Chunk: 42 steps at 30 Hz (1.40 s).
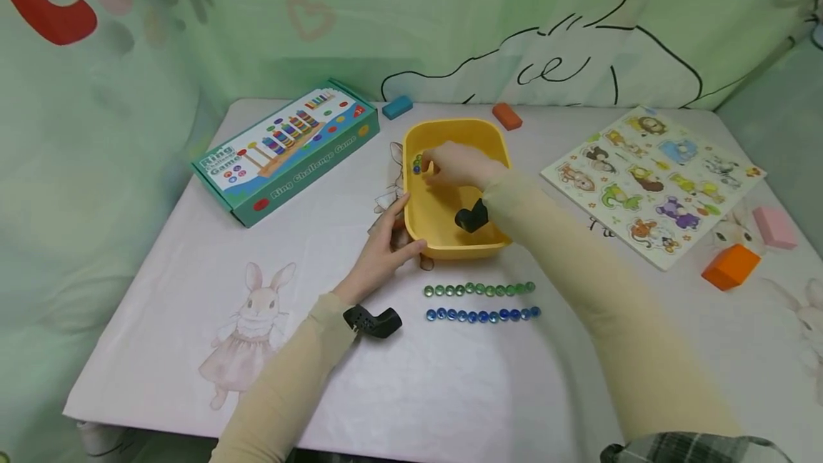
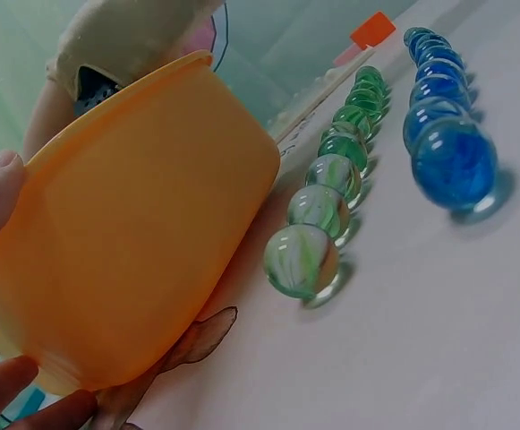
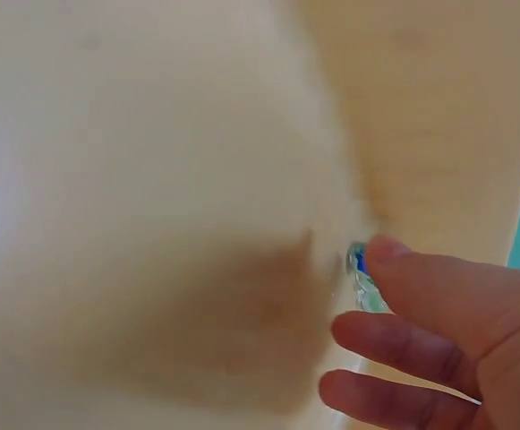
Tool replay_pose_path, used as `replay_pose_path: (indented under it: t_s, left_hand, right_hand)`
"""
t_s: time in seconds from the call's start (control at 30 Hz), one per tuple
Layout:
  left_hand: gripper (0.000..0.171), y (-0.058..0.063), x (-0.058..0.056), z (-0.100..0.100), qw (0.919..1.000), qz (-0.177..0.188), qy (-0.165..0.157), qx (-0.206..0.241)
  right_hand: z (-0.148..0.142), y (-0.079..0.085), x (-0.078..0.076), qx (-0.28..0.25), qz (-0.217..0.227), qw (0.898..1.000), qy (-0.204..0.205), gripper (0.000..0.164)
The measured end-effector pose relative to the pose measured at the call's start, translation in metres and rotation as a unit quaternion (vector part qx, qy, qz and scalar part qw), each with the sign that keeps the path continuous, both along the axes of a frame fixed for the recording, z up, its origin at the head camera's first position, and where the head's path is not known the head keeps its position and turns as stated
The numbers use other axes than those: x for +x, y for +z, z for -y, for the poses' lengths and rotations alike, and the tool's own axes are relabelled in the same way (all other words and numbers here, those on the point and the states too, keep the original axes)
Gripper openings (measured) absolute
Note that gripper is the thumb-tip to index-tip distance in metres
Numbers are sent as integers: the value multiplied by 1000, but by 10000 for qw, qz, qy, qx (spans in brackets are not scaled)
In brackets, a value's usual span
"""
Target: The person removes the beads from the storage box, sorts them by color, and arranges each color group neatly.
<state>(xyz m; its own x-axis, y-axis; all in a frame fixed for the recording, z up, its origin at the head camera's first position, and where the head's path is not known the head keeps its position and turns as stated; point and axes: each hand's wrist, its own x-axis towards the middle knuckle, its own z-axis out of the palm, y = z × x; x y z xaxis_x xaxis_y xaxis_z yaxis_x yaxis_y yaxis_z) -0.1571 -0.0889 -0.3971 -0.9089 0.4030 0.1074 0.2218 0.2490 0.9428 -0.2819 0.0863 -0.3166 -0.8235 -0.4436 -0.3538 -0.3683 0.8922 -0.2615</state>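
Observation:
A yellow plastic tub [image 1: 450, 234] stands on the table. My left hand [image 1: 381, 252] grips its near left corner, thumb along the front and fingers at the left side. My right hand [image 1: 459, 163] reaches inside, fingers spread toward a few green and blue marbles [image 1: 416, 168] by the left wall. In the right wrist view, the thumb [image 3: 439, 282] overlaps a blue marble [image 3: 358, 258], with a green marble [image 3: 370, 296] beside it. Two rows of marbles lie in front of the tub: green marbles [image 1: 480, 289] and, nearer me, blue marbles [image 1: 484, 316].
A green Ring Challenge Game box [image 1: 289, 152] lies at the back left. A blue block [image 1: 397, 107] and a red-orange block [image 1: 507, 116] sit behind the tub. To the right are an animal puzzle board [image 1: 652, 184], an orange block [image 1: 731, 267] and a pink block [image 1: 774, 227].

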Motion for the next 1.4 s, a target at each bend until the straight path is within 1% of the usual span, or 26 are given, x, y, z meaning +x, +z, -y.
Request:
replay_pose_path:
  t_s: [0.23,0.33,0.43,0.6,0.67,0.87,0.97,1.13,1.3,1.4]
  left_hand:
    - [76,-1,-3,-1,9997,-220,20,-89]
    - [76,-2,-3,-1,9997,-226,37,-90]
    - [76,-2,-3,0,9997,-230,33,-89]
    - [76,-2,-2,-1,9997,-218,33,-108]
    - [76,-2,-2,-1,9997,-201,52,-113]
    - [76,0,-2,-1,9998,-171,67,-85]
    - [76,-1,-2,-2,9999,-84,45,-32]
    - [76,-1,-2,-2,10000,-43,42,-31]
    - [77,-2,-3,-1,9999,-161,42,-32]
    - [77,-1,-3,-1,9999,-143,29,8]
  right_hand:
    - [5,-8,-5,150,-19,9996,-238,44]
    - [7,-9,-6,182,11,9994,-278,46]
    - [10,-10,-5,201,-41,9997,-150,41]
    - [12,-10,-2,205,-247,9993,190,25]
    - [14,-10,0,168,-305,9989,303,21]
    - [18,-11,5,53,-418,9978,511,16]
    - [19,-11,7,33,-465,9971,593,15]
    - [17,-7,12,-14,-367,9971,667,15]
    - [12,3,18,14,-105,9969,783,12]
    - [8,10,22,69,10,9966,822,13]
